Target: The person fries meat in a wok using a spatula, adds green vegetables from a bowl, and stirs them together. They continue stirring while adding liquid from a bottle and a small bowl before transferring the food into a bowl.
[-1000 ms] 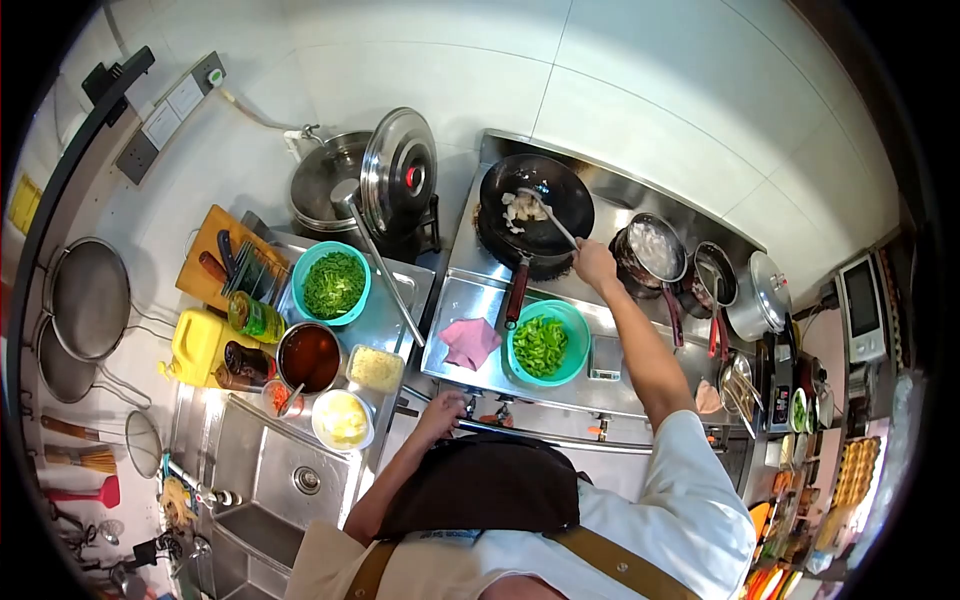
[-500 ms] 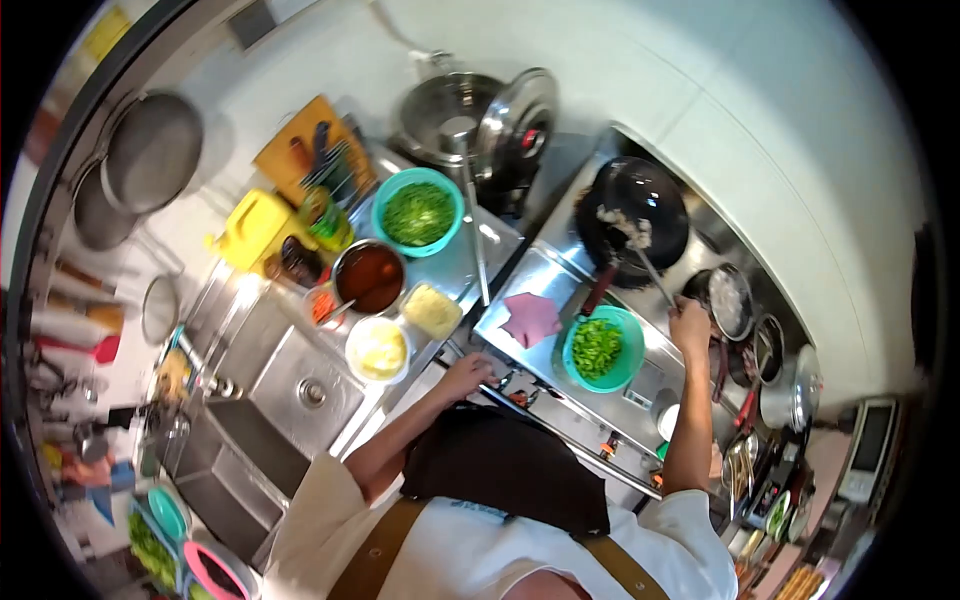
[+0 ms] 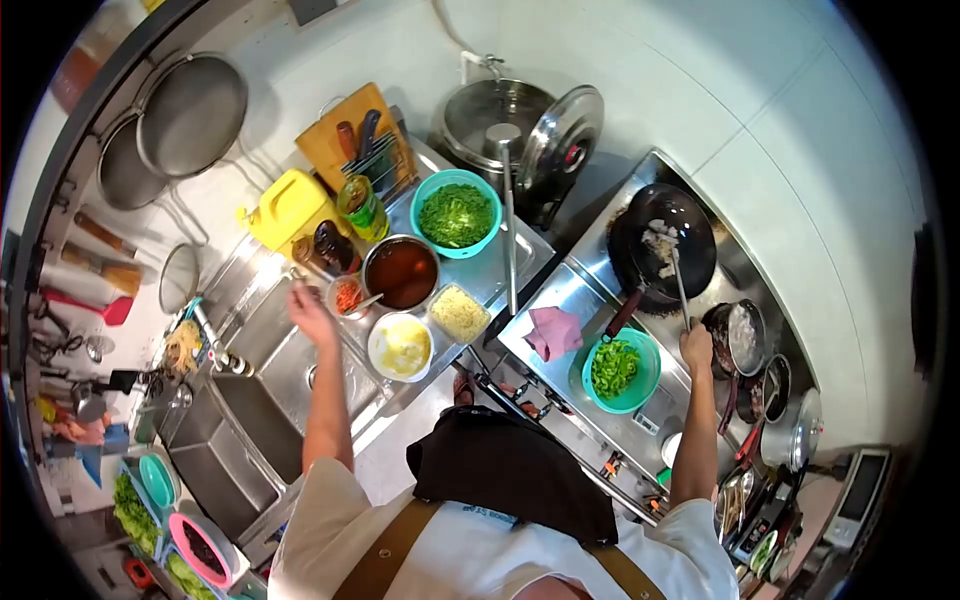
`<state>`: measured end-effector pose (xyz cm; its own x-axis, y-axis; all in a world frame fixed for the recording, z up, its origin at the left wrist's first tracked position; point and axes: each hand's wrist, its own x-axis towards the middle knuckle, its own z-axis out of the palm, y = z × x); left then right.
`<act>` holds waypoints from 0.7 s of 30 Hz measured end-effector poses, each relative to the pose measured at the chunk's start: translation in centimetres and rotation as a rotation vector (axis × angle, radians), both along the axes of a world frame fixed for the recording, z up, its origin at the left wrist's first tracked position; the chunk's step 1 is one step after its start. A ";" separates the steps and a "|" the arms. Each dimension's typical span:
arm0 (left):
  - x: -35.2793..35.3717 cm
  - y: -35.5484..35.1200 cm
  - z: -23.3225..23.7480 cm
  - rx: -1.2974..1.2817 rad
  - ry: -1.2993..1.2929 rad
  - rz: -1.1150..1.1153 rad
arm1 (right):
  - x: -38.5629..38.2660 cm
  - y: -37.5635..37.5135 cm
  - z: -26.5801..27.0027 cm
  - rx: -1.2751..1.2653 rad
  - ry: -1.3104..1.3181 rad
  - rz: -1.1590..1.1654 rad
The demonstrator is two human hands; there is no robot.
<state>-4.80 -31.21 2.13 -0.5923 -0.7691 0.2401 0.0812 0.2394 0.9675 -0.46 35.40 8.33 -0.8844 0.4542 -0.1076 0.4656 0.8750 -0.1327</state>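
My right hand (image 3: pixel 697 347) is closed around the metal handle of a wok spatula (image 3: pixel 682 285). The spatula's far end is among pale food pieces (image 3: pixel 660 243) in a black wok (image 3: pixel 693 222) on the stove. My left hand (image 3: pixel 311 313) reaches over the sink edge, fingers stretched out, beside a small cup of chopped red pieces (image 3: pixel 348 296). Just beyond it stand dark-topped sauce bottles (image 3: pixel 335 246) and a yellow jug (image 3: pixel 290 208). A pot of red-brown sauce (image 3: pixel 402 273) and a white bowl with yellow contents (image 3: pixel 401 347) lie to its right.
Chopped greens fill one turquoise bowl (image 3: pixel 497 213) at the back; another turquoise bowl (image 3: pixel 648 385) holds green pieces beside a pink cloth (image 3: pixel 556 333). A tub of minced garlic-like bits (image 3: pixel 459 313), a double sink (image 3: pixel 289 360), a large pot (image 3: pixel 470 118) and small pans (image 3: pixel 743 335) surround me.
My left hand has moved from the counter's front edge, left and forward to beside the red-pieces cup. The right hand still holds the spatula in the wok. The whole view has shifted slightly.
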 end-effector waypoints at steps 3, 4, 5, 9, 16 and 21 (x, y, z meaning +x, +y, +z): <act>-3.7 -6.8 -6.1 -0.177 -0.299 0.097 | 3.2 1.3 2.2 0.034 0.116 -0.039; -4.8 -7.8 -7.3 -0.171 -0.364 0.049 | 4.2 0.1 4.9 0.013 0.080 -0.077; -5.8 -9.0 -8.5 -0.172 -0.429 -0.001 | 4.7 -1.2 7.7 -0.012 0.047 -0.117; -8.2 -8.8 -10.4 -0.138 -0.113 -0.197 | 6.6 -1.7 10.5 0.072 0.015 -0.132; -13.3 7.9 -1.2 -0.556 0.002 -0.336 | 6.4 -3.7 -0.1 0.035 0.286 -0.100; -11.6 24.4 5.2 -0.580 0.269 -0.652 | 7.2 -8.8 0.1 -0.326 0.226 -0.338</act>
<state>-16.37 -6.83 7.32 -0.7350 -0.0172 0.6778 0.5767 0.5098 0.6383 6.76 26.61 8.39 -0.7115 0.6933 -0.1146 0.6434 0.5772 -0.5028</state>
